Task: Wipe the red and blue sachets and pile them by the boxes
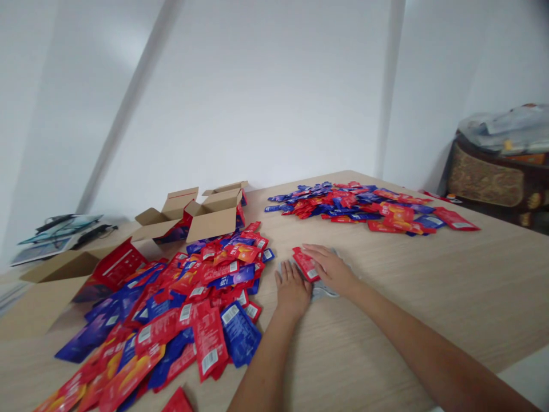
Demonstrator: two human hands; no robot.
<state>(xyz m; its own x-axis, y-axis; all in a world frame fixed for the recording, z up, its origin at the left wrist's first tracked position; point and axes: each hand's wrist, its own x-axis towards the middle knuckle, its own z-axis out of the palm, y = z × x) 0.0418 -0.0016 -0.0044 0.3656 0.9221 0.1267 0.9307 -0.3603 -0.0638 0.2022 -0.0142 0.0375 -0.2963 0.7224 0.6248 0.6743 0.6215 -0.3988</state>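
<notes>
In the head view, a small red sachet with a white barcode label lies on a grey, crinkled flat piece, whose material I cannot make out. My right hand grips the sachet's right side, fingers along its top and thumb lower down. Beside it, my left hand rests flat with fingers stretched out, its fingertips at the grey piece's left edge. Much of the grey piece is hidden under both hands.
Red and blue sachets form a large pile on the left and another pile at the back right. Open cardboard boxes stand along the left. Flat items lie far left. A patterned brown chair carries plastic bags.
</notes>
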